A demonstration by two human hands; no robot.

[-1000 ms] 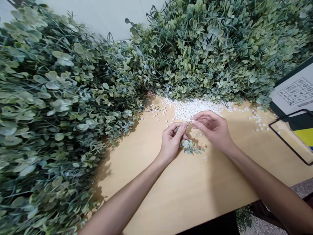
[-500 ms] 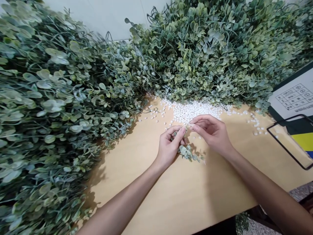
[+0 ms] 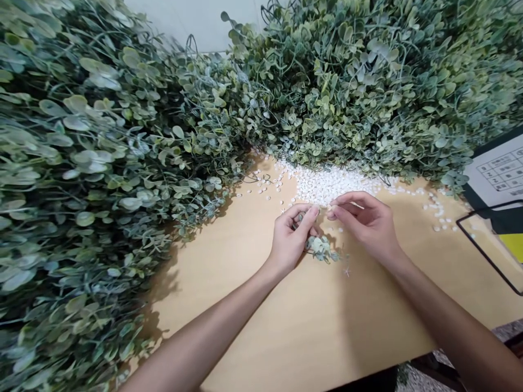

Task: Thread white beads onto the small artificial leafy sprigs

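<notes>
My left hand (image 3: 292, 234) is closed round a small sprig of green leaves (image 3: 322, 249), whose leafy end hangs out below the fingers over the table. Thumb and forefinger of my right hand (image 3: 365, 220) are pinched together just to the right of the left thumb, at a small pale piece on the sprig's tip; its exact shape is too small to tell. Behind both hands lies a pile of small white round pieces (image 3: 322, 184). A tiny white star-shaped piece (image 3: 347, 271) rests on the table below the sprig.
Dense heaps of green foliage line the left side (image 3: 93, 190) and the back (image 3: 347, 92) of the wooden table (image 3: 261, 321). At the right stand a box with a printed label (image 3: 500, 169) and a black wire frame (image 3: 486, 258). Loose white pieces lie near them.
The view has shifted slightly, so most things sit further right. My right fingertips have moved a little away from my left thumb. The star-shaped piece shows more clearly.
</notes>
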